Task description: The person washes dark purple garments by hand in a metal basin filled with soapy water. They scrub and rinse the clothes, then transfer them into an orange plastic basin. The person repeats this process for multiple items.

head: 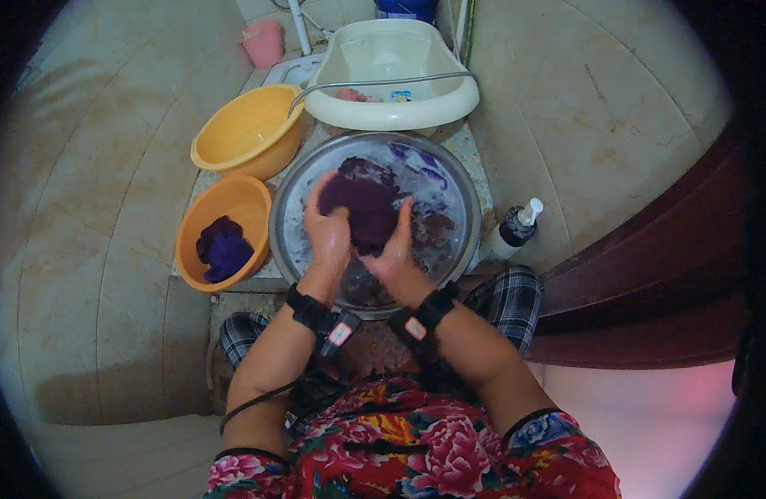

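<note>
A bundled dark purple wet cloth (pixel 364 209) is held between my two hands above a round metal basin (pixel 283 249). My left hand (pixel 328 234) grips its left side, the thumb pressed against the fabric. On the lower right side, my right hand (pixel 395 249) holds the same bundle with the thumb pointing up. Around the cloth, the basin contains soapy water (pixel 298 193) with white suds, and more purple fabric (pixel 423 165) shows through at the upper right. The lower side of the bundle is hidden.
Left of the basin stands an orange plastic basin (pixel 189 249) with purple cloth (pixel 225 252) inside. Behind it is a yellow basin (pixel 245 128). A grey hose (pixel 383 82) crosses a white baby bathtub (pixel 392 115). A pump bottle (pixel 514 227) stands right; a pink bucket (pixel 263 45) sits far left.
</note>
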Demonstrator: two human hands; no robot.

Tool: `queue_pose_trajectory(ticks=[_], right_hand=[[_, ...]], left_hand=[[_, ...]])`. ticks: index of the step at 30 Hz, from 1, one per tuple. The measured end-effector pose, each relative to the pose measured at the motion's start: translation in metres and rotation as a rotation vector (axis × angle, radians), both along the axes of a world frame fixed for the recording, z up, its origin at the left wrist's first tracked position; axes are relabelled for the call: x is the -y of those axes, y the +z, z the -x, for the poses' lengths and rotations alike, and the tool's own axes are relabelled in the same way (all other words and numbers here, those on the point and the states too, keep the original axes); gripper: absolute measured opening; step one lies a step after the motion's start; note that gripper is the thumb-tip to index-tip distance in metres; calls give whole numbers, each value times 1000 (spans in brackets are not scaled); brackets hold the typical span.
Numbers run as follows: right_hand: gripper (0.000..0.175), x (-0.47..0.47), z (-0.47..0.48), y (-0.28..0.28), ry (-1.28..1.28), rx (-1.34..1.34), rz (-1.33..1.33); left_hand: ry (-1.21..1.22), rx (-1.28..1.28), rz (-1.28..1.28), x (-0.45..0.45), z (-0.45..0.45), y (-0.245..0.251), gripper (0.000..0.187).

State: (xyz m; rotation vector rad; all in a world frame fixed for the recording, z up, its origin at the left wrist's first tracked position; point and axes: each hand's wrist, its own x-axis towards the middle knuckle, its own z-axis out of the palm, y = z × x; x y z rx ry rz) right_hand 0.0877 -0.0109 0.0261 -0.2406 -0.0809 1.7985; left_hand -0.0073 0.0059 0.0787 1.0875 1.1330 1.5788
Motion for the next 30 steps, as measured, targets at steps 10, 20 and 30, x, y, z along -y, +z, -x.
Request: queue_pose_trajectory(ticks=[10, 20, 30], right_hand=[[35, -58, -45, 29, 737, 243, -193], [38, -85, -41, 2, 632, 1244, -88], [17, -71, -36, 23, -485, 1004, -359]], left_hand=[[-563, -891, -721, 7, 24, 27, 31], [-699, -1036, -722, -12, 40, 3, 37], [-596, 185, 380, 15, 34, -21, 56]])
